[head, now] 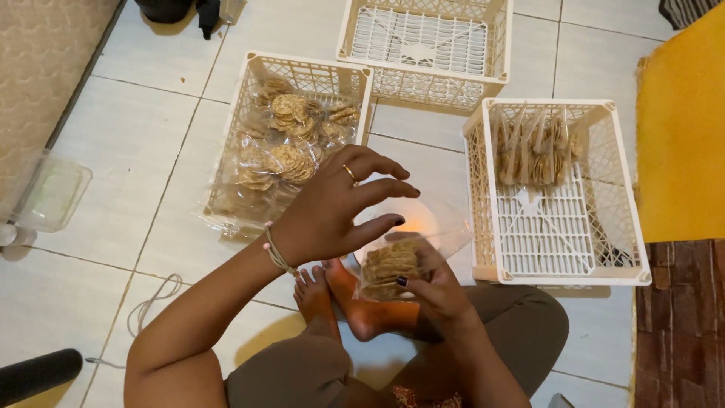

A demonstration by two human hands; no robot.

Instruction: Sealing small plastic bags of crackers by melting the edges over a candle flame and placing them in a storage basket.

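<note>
The bag of crackers (390, 266) is small and see-through, with a stack of thin brown round crackers packed inside. Its clear top part sticks up loose and shiny, and a small orange glow shows just behind it. The bag sits in the air just above the person's bare feet (340, 295), in front of their lap.

The right hand (432, 283) grips the bag from below, fingers curled around it (the nails are painted dark). The left hand (336, 208) hovers just above the bag, fingers spread wide and bent a little, holding nothing. I cannot tell if its fingertips touch the plastic. It wears a gold ring and a thin bracelet.

Just right of the bag stands a white crate (630, 227) with a few bags standing in a row at its far end. Up and left of the bag, another white crate (249, 79) holds loose piled bags of crackers. A third, bare crate (423, 41) sits farther away.
</note>
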